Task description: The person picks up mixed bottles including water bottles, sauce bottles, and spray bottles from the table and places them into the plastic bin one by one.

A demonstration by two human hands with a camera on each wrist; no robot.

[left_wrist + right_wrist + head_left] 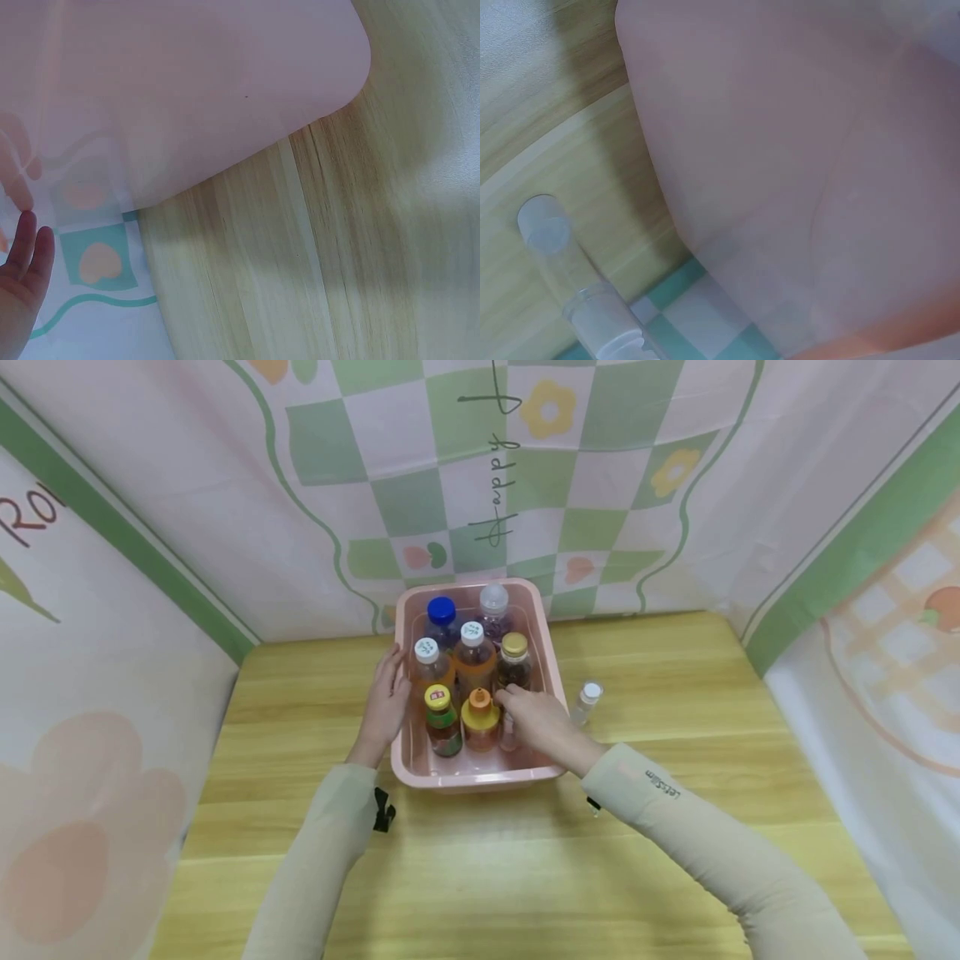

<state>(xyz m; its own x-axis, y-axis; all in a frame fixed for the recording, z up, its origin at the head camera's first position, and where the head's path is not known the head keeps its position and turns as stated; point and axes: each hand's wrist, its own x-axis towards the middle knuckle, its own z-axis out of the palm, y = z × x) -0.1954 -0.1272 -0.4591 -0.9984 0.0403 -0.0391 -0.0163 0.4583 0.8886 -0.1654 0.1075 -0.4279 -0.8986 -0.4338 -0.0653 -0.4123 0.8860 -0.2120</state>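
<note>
While my left hand (386, 697) lies flat on the pink bin's (553, 672) left wall, my right hand (542, 720) reaches inside it, fingers relaxed, touching the upright gold-capped bottle (514, 662) just beyond the fingertips.

The backdrop cloth (480, 468) reads "Happy"; the right sleeve (660, 785) reads "Let's-Slim".

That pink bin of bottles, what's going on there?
A person is working at a pink bin full of upright bottles on a wooden table. The left hand rests flat against the bin's left wall. The right hand reaches inside, on a bottle at the front right. One small bottle stands outside, right of the bin.
</note>
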